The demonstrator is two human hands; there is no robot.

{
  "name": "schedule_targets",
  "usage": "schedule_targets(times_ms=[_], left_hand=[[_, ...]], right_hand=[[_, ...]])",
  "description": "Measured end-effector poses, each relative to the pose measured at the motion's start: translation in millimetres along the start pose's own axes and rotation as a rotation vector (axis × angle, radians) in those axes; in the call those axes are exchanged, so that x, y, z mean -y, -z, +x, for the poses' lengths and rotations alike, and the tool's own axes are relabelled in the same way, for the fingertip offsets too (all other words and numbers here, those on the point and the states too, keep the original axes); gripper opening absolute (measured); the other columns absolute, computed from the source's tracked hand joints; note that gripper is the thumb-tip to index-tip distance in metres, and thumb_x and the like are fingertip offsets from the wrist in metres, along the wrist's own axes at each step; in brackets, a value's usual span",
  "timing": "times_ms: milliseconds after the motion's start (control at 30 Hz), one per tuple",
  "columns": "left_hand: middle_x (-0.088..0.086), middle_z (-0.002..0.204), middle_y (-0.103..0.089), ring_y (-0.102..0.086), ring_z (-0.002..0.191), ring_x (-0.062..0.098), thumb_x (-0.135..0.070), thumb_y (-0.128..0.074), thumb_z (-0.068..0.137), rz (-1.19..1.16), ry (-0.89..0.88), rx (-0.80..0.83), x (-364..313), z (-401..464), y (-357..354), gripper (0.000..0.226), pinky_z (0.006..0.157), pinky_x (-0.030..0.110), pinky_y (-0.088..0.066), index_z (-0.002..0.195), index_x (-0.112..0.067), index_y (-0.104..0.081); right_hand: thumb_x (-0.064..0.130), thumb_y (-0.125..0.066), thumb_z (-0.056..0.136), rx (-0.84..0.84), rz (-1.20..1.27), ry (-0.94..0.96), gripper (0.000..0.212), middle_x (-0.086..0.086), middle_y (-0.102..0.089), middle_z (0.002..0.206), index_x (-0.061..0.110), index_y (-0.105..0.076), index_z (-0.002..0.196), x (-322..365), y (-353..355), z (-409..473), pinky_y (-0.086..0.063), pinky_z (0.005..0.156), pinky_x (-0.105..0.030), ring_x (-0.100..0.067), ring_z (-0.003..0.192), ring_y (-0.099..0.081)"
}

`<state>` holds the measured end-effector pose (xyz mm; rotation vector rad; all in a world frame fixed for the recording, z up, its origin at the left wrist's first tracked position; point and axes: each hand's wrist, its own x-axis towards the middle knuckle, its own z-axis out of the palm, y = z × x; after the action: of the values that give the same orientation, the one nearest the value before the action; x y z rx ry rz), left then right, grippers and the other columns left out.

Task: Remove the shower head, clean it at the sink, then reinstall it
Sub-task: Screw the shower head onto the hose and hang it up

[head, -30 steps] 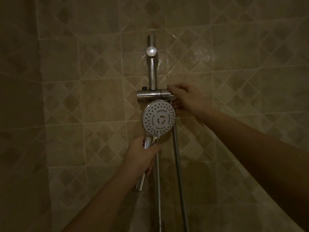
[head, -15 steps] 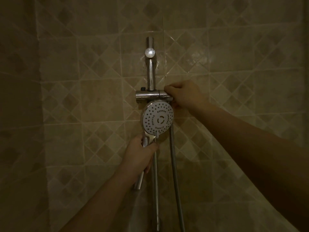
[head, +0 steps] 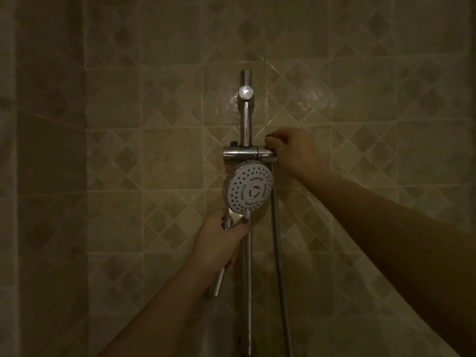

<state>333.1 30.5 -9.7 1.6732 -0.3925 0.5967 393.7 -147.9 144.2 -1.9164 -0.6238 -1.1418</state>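
A: Beige tiles with a diamond pattern cover the wall (head: pixel 128 163). On it stands a vertical chrome slide rail (head: pixel 246 119), and a chrome slider bracket (head: pixel 242 152) crosses it.

B: Where is the shower head?

A: The shower head (head: pixel 250 189) hangs just under the bracket, its white spray face toward the camera. A metal hose (head: pixel 277 228) hangs down to the right of it.

B: And the hands?

A: The left hand (head: pixel 219 243) has its grip closed around the chrome handle of the shower head. The right hand (head: pixel 293 153) has its grip curled around the right end of the bracket, fingers on top.
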Motion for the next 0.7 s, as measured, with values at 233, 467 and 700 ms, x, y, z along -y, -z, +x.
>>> schedule_targets(times_ms=[233,467,700], left_hand=[[0.002,0.047,-0.051,-0.041,0.034,0.017,-0.017,-0.069,0.096,-0.011,0.004,-0.002,-1,-7,7,0.008,0.037,0.025,-0.034,0.099,-0.017,-0.062],[-0.006,0.045,-0.053,-0.043,0.032,0.01,-0.012,-0.069,0.094,0.01,0.026,-0.051,4,-12,14,0.008,0.036,0.021,-0.034,0.094,-0.018,-0.064],[-0.006,0.047,-0.052,-0.043,0.034,0.011,-0.014,-0.069,0.096,0.006,-0.007,-0.014,-6,-10,7,0.008,0.034,0.023,-0.035,0.099,-0.021,-0.068]], right_hand=[[0.026,-0.054,0.099,-0.039,0.006,-0.039,0.015,0.004,-0.062,0.083,0.012,-0.061,0.101,13,-3,17,-0.048,0.065,-0.023,-0.006,0.075,-0.059],[0.019,-0.052,0.1,-0.117,0.243,-0.126,0.006,-0.008,-0.065,0.094,0.013,-0.054,0.098,32,8,37,-0.053,0.066,-0.028,-0.013,0.078,-0.062],[0.021,-0.04,0.105,-0.165,0.625,-0.298,0.012,-0.014,-0.065,0.092,0.012,-0.046,0.111,21,26,40,-0.057,0.063,-0.035,-0.021,0.07,-0.063]])
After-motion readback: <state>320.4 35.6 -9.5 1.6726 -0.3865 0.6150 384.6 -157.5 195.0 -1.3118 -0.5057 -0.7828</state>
